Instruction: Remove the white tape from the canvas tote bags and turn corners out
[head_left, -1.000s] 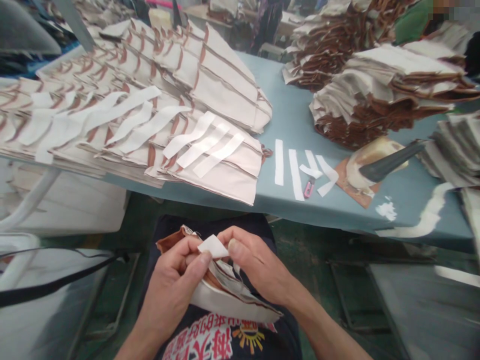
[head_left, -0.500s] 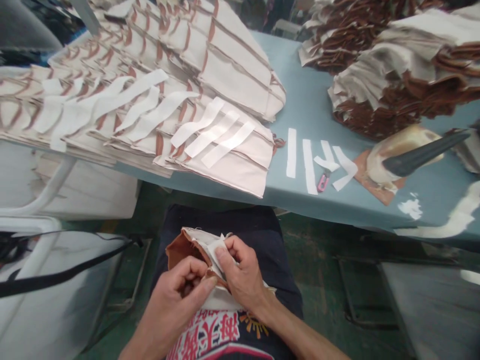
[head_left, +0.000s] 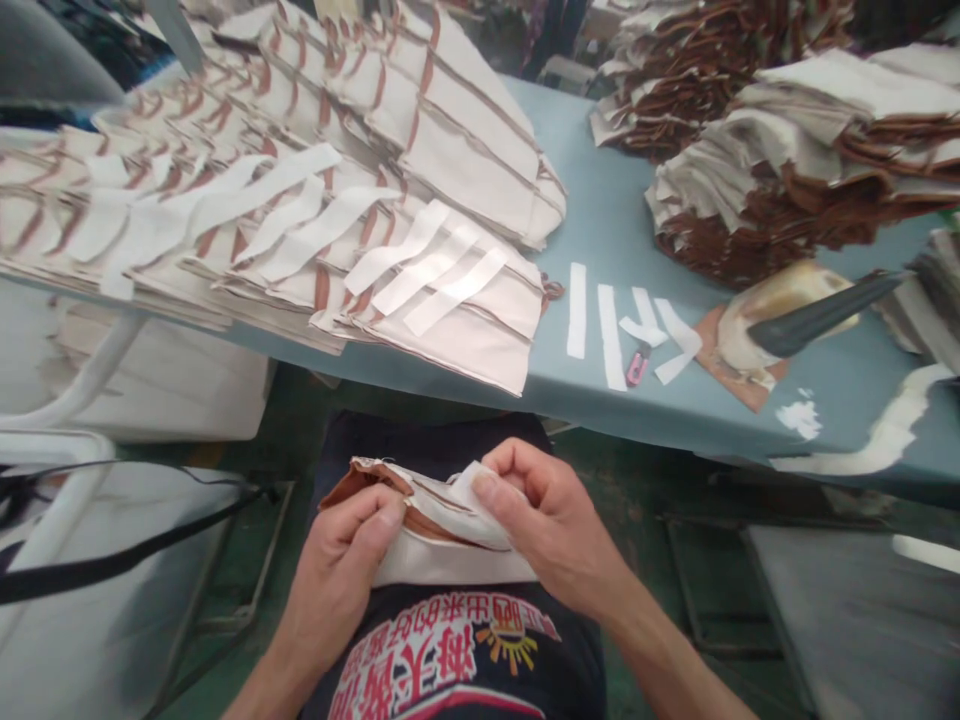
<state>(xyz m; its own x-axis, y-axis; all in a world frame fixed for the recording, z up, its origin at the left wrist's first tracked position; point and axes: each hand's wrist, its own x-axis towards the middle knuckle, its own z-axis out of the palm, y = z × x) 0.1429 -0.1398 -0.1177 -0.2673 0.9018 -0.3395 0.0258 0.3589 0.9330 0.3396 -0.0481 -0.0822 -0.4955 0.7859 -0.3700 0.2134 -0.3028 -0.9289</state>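
Observation:
Over my lap lies a cream bag piece (head_left: 454, 562) with brown lining, its long opening facing up. My left hand (head_left: 341, 560) is closed on the brown-lined edge at the left end, thumb and forefinger pinched. At the other end, my right hand (head_left: 559, 520) pinches a white strip (head_left: 471, 484) lying against the cream edge. The fingers hide part of that strip, and I cannot make out whether it is stuck to the piece.
Stacked cream bag pieces (head_left: 465, 130) cover the table's left side, with loose white strips (head_left: 457, 300) on top. On the blue-grey tabletop (head_left: 525, 392) are more strips, a small pink tool (head_left: 637, 368) and a dark-handled brush in a pot (head_left: 750, 320). Brown-and-cream piles (head_left: 757, 190) stand behind.
My hands have moved apart, the right one rightward with the white strip and the left slightly left. The bag piece is now stretched out lengthwise, its opening narrower.

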